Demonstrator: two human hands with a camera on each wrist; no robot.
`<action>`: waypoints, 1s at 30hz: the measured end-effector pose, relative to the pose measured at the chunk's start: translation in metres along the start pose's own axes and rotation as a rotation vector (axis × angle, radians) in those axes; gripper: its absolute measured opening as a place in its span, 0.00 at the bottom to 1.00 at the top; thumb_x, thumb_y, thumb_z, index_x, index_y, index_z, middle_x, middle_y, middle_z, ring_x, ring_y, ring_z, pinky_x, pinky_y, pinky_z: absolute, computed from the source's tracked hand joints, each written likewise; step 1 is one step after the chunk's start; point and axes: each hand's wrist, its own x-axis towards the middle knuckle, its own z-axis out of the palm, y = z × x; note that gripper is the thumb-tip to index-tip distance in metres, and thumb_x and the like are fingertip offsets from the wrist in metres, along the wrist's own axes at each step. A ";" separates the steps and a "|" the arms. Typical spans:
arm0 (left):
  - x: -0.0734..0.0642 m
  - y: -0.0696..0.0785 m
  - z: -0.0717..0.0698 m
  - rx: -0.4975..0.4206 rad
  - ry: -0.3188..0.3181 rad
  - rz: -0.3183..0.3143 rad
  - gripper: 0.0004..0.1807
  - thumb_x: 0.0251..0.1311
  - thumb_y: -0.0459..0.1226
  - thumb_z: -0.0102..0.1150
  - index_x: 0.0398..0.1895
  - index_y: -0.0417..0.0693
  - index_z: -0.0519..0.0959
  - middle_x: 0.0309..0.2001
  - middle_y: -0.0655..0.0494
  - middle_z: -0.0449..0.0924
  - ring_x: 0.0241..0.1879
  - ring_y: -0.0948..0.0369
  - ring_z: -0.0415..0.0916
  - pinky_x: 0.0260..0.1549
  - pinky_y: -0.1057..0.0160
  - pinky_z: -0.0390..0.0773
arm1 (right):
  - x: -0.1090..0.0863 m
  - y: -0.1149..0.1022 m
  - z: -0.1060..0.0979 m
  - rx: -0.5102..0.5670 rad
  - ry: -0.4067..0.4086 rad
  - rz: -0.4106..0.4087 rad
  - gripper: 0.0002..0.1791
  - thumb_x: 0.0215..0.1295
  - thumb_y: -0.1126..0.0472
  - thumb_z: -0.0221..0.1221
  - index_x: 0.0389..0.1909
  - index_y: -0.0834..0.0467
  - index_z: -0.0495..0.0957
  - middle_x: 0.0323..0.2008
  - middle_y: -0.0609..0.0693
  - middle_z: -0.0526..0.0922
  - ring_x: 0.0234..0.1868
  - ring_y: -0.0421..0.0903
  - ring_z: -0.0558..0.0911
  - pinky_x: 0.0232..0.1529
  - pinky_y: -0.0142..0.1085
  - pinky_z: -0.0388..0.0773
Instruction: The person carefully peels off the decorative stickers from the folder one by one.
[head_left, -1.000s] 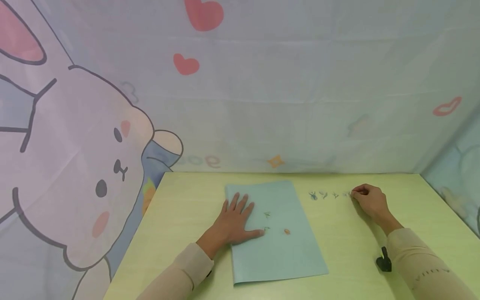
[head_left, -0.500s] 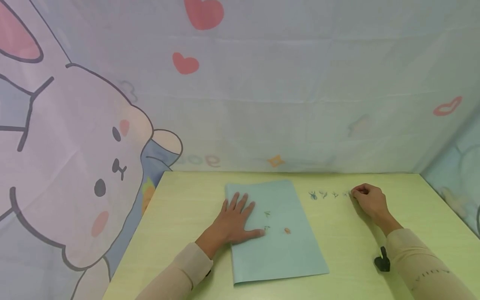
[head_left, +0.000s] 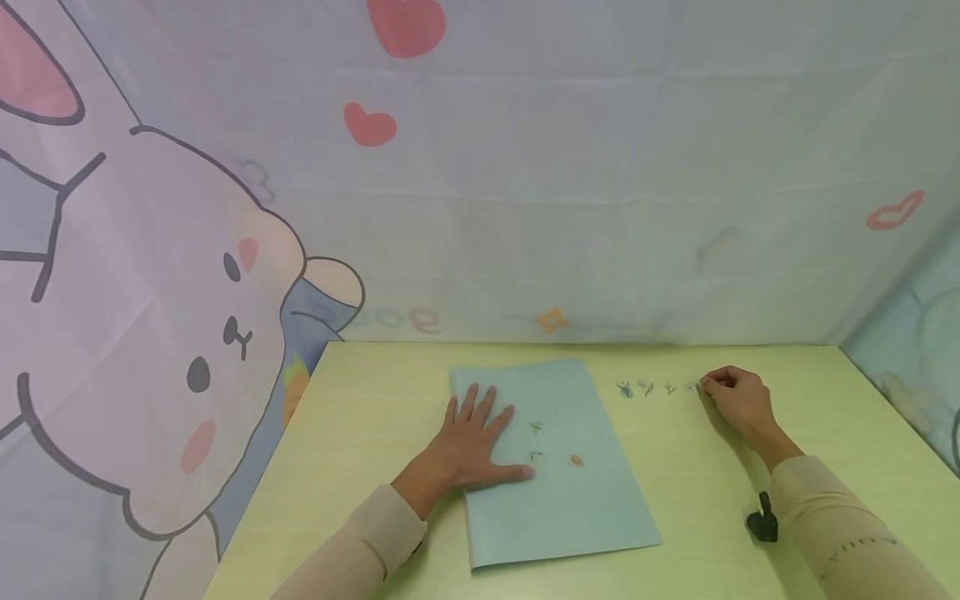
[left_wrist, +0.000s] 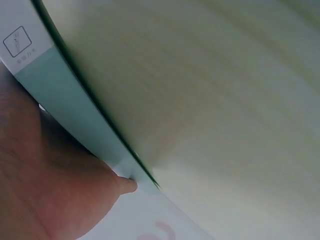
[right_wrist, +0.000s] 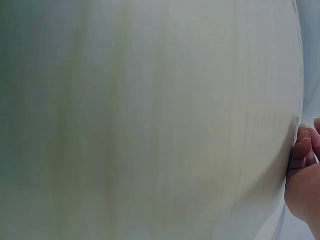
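While our left hand lies flat with its fingers spread on the blue-green folder, our right hand is well apart from it, in the right half of the frame, with its fingers curled and its thumb and fingertips pinching the right edge of a small pale motif. We see that motif at the right end of a short row on the yellow table; to its left come two little dark motifs, then a bluer one, all too small to read. The folder sits at lower centre, slightly tilted, bearing two green motifs, the lower just beside our left thumb, and an orange one to their right. From the left wrist, we make out a white label at upper left on the folder's edge. Toward the lower right of the head view, a black object lies near our right sleeve. Behind the table hangs a pale cloth with pink hearts at upper centre and a large rabbit filling the left side.
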 end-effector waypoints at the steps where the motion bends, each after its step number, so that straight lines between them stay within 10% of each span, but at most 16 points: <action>1: 0.000 0.000 0.000 -0.002 0.000 0.001 0.58 0.61 0.78 0.51 0.87 0.55 0.56 0.87 0.43 0.40 0.85 0.40 0.30 0.78 0.33 0.38 | 0.000 0.000 0.000 -0.001 0.000 0.001 0.21 0.82 0.52 0.55 0.54 0.68 0.82 0.43 0.59 0.84 0.40 0.50 0.80 0.35 0.36 0.76; 16: 0.002 0.000 -0.001 -0.013 0.008 0.017 0.58 0.61 0.77 0.51 0.87 0.55 0.56 0.86 0.42 0.40 0.85 0.41 0.30 0.78 0.34 0.37 | -0.002 -0.014 0.013 0.008 0.094 0.028 0.18 0.79 0.55 0.56 0.49 0.68 0.83 0.37 0.56 0.84 0.35 0.50 0.78 0.36 0.40 0.74; 30: 0.004 -0.002 0.002 0.001 0.033 0.028 0.59 0.61 0.78 0.51 0.87 0.55 0.55 0.87 0.46 0.39 0.85 0.45 0.28 0.78 0.34 0.33 | -0.007 -0.061 0.041 0.079 -0.043 -0.167 0.23 0.82 0.55 0.57 0.67 0.67 0.74 0.46 0.61 0.82 0.44 0.53 0.81 0.34 0.36 0.79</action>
